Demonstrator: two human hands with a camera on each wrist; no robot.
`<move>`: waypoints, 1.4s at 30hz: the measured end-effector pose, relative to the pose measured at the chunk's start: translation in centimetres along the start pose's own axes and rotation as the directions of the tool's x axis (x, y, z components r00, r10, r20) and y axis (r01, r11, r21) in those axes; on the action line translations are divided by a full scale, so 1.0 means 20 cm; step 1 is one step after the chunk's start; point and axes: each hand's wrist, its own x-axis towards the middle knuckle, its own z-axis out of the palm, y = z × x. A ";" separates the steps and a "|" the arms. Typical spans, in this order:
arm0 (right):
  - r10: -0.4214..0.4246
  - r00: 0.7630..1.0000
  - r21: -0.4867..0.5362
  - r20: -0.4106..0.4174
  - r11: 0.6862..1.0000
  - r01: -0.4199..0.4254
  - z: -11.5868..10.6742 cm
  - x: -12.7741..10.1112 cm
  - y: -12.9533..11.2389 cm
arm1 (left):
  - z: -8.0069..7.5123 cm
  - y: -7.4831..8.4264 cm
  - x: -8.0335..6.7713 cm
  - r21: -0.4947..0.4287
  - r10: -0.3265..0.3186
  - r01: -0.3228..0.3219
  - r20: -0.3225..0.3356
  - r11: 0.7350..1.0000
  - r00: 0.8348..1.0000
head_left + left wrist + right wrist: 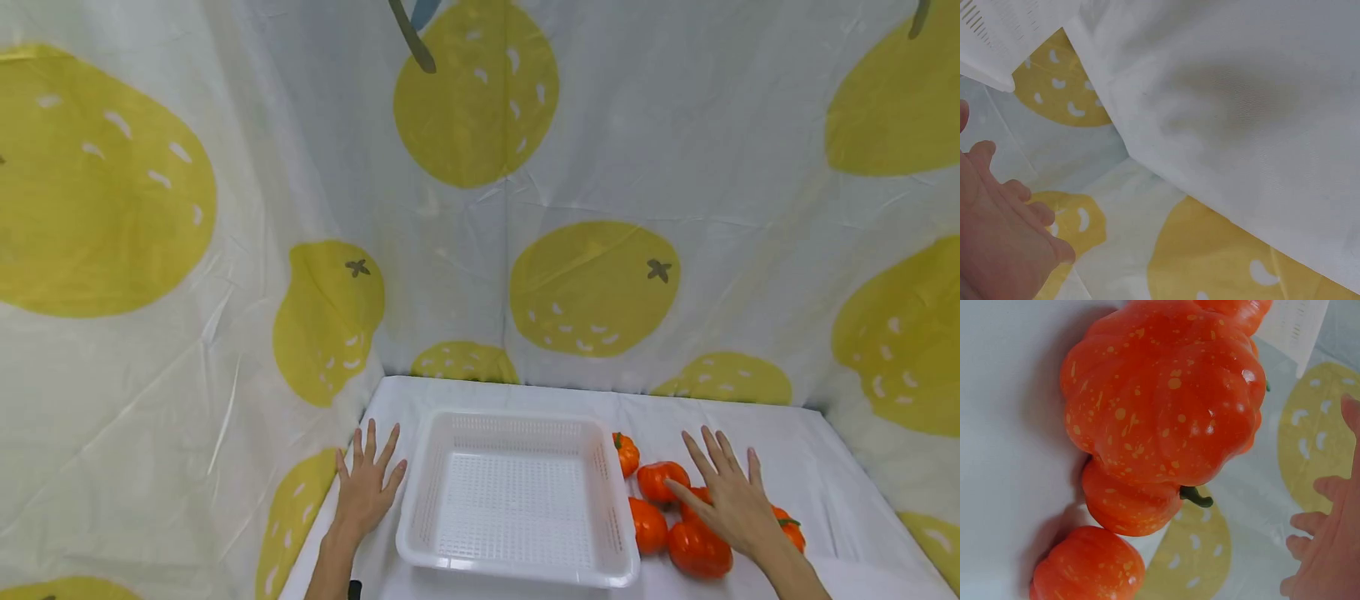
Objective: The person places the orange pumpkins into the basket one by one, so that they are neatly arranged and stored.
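Your left hand (365, 490) lies flat with fingers spread and released on the white tabletop (817, 467), just left of the white basket (517, 496), grasping nothing. Your right hand (731, 500) is also released, fingers straight, hovering over or resting on the cluster of orange pumpkins (697, 546) just right of the basket; contact cannot be told. One small pumpkin (626, 454) sits against the basket's right wall. Behind the basket hangs the lemon-print cloth (592, 287).
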 end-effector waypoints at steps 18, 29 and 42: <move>0.029 1.000 0.000 -0.005 1.000 -0.029 -0.01 -0.04 0.06 | 0.00 0.03 0.02 -0.048 -0.002 0.003 0.024 0.999 1.000; 0.092 0.995 0.029 0.025 0.995 -0.093 -0.02 -0.06 0.10 | 0.04 0.09 0.00 -0.188 0.007 0.023 0.156 0.982 0.988; 0.171 0.985 0.042 0.006 0.984 -0.171 -0.04 -0.15 0.27 | 0.08 0.11 -0.02 -0.340 -0.042 0.151 0.307 0.928 0.951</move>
